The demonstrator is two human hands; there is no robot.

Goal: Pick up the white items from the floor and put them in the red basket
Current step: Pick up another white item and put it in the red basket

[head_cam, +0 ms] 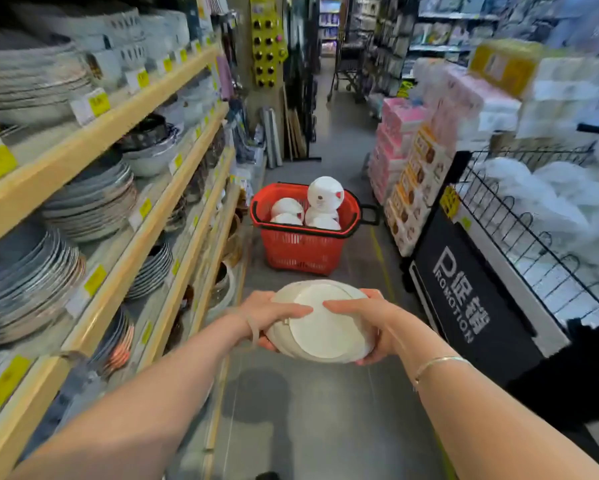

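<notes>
This is a shop, seen down a narrow aisle of a homeware store. Along the left of the frame run wooden shelves (pixel 125 109) stacked with plates (pixel 24 282) and bowls, each shelf edge carrying yellow price tags (pixel 99 102). At right, pink boxed goods (pixel 398 133) are piled on the floor beside a wire bin (pixel 533 216) of white wrapped wares, with a black sign (pixel 464 296) reading "PROMOTION". A red shopping basket (pixel 301 247) stands on the grey floor (pixel 325 427) at mid-frame, and a shopping cart (pixel 351 69) waits far up the aisle, at top centre.
</notes>
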